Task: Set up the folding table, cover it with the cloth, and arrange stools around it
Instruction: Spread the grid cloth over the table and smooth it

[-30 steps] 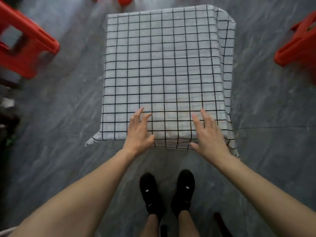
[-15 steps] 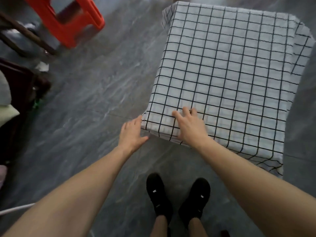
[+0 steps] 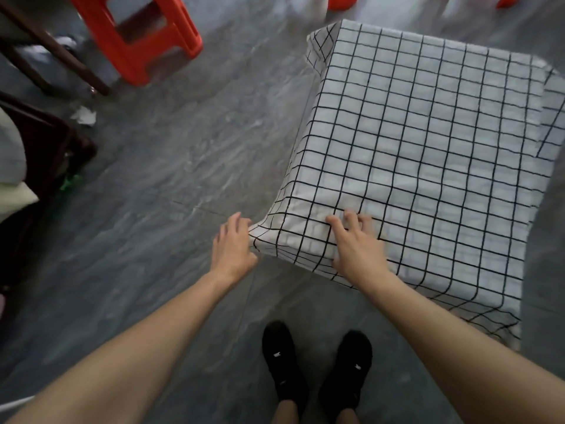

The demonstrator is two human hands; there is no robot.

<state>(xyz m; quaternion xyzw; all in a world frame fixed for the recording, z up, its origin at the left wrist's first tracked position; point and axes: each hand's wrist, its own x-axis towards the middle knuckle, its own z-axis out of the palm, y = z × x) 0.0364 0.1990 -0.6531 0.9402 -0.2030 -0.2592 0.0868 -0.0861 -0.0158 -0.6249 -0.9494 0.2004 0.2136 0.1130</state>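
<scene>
We have the cloth point(image 3: 428, 166) draped over the tabletop, which it hides completely, hanging down past every edge we can see. Our right hand point(image 3: 357, 249) lies flat on the cloth near the near-left corner, fingers spread and pressing down. Our left hand point(image 3: 234, 246) sits just left of that corner, fingers loose and touching the hanging fold; we cannot tell whether it pinches it.

The risk, as we judge it, is dragging. If the left hand tugs the fold while the right presses lightly, the whole cloth may slide toward us and bare the far edge. Pressing hard at a corner could also tip a folding table whose legs we cannot see.

One stool point(image 3: 137, 35) stands well left of the cloth and beyond it; it looks not yet placed.
</scene>
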